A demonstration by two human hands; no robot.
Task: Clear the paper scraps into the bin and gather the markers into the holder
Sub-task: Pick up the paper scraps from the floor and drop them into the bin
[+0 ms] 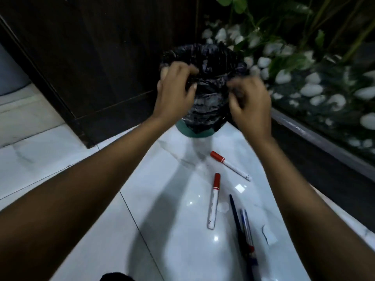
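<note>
A green bin [193, 133] lined with a black plastic bag [205, 57] stands on the white tiled floor ahead of me. My left hand [175, 88] pinches the bag's near rim on the left. My right hand [250, 104], blurred, is closed at the bag's right rim; whether it grips the bag is unclear. Two red-capped white markers lie on the floor, one [230, 165] close to the bin and one [214, 200] nearer me. A dark pen [236, 216] and a clear blue pen [246, 228] lie beside them. Small paper scraps [222, 207] [269, 237] rest on the tiles.
A dark wooden door or cabinet [91, 57] rises at the left behind the bin. At the right, a planter bed with white pebbles [310, 90] and green leaves sits behind a grey ledge [324, 142]. No marker holder is in view.
</note>
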